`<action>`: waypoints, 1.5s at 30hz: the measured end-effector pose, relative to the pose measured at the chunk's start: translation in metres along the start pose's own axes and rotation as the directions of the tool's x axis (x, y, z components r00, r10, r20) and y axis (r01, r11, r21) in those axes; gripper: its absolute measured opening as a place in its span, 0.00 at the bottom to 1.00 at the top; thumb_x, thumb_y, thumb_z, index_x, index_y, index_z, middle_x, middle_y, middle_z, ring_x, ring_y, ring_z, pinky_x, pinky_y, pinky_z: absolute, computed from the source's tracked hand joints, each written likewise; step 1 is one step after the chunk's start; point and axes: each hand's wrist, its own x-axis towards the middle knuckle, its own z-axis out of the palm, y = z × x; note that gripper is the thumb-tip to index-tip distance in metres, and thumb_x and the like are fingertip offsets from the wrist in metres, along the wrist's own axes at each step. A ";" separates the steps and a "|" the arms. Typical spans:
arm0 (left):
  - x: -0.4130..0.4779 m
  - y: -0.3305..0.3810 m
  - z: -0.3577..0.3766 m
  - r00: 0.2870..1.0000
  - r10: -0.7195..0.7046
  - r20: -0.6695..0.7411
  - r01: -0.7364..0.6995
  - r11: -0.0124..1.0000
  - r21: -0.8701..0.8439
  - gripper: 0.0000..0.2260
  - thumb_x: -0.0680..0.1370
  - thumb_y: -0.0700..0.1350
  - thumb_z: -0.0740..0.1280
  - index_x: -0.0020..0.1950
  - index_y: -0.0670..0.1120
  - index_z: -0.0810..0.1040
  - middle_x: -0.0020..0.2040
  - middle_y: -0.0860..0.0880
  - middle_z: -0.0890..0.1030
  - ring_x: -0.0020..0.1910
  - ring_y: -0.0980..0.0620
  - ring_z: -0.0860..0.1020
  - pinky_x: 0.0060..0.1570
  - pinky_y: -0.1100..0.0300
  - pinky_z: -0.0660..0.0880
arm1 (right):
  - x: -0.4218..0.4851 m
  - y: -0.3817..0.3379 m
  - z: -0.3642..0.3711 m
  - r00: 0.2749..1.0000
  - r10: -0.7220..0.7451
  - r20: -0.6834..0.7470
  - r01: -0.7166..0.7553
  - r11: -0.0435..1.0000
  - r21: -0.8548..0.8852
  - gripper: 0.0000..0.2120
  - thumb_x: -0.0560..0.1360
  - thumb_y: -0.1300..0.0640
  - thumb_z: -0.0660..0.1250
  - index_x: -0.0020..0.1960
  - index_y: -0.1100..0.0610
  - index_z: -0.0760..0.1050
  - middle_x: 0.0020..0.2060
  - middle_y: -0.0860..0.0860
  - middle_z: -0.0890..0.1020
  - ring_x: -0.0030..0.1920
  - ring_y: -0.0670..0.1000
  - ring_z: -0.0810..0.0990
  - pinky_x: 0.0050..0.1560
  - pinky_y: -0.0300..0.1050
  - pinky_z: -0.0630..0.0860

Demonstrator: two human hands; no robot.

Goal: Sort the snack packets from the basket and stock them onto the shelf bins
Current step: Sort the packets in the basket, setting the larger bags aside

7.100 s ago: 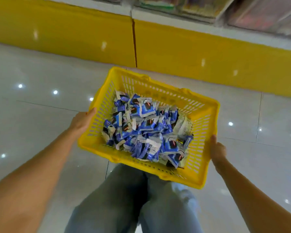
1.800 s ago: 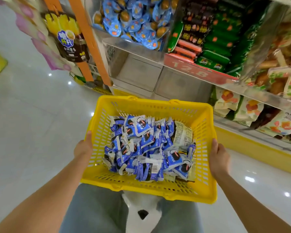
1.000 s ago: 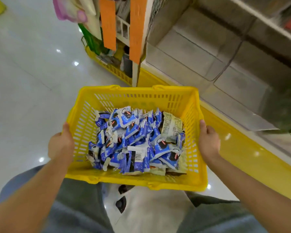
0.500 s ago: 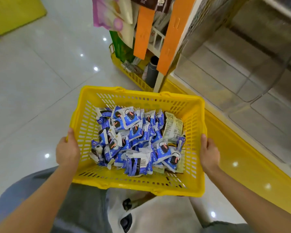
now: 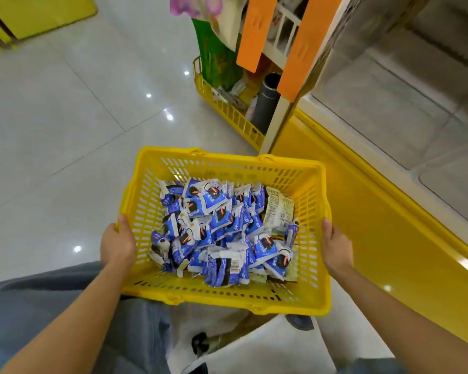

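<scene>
Yellow basket (image 5: 303, 184) full of blue snack packets (image 5: 222, 228) is gripped at its side rims by left hand (image 5: 118, 245) and right hand (image 5: 337, 248).

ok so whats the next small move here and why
Probably set the basket down, likely on the floor by the shelf bins. The left hand and right hand both grip its sides, so neither is free to pick out the snack packets, which all lie in it.
</scene>
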 end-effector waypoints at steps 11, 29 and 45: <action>0.020 -0.002 0.008 0.995 0.063 -0.074 -0.054 0.992 0.112 0.26 0.82 0.55 0.48 0.57 0.34 0.72 0.56 0.32 0.75 0.56 0.34 0.73 0.52 0.45 0.68 | 0.010 0.010 0.033 0.999 -0.032 0.006 0.032 0.998 0.055 0.21 0.81 0.47 0.50 0.39 0.61 0.68 0.36 0.58 0.74 0.36 0.55 0.70 0.38 0.45 0.62; -0.021 -0.001 0.077 0.705 0.358 0.612 -0.551 0.820 0.154 0.32 0.75 0.47 0.70 0.73 0.42 0.58 0.71 0.44 0.64 0.69 0.45 0.64 0.68 0.52 0.64 | -0.063 -0.054 0.079 0.640 -0.525 0.560 0.540 0.827 0.159 0.21 0.79 0.52 0.60 0.71 0.50 0.62 0.67 0.47 0.67 0.65 0.47 0.69 0.63 0.40 0.65; -0.046 0.030 0.076 0.830 0.181 0.527 -0.095 0.978 -0.186 0.24 0.75 0.46 0.68 0.68 0.45 0.63 0.61 0.43 0.70 0.50 0.48 0.74 0.45 0.60 0.72 | -0.046 -0.052 0.074 0.828 -0.455 0.328 0.416 0.890 0.187 0.12 0.74 0.45 0.66 0.42 0.49 0.65 0.30 0.45 0.71 0.29 0.43 0.69 0.29 0.36 0.63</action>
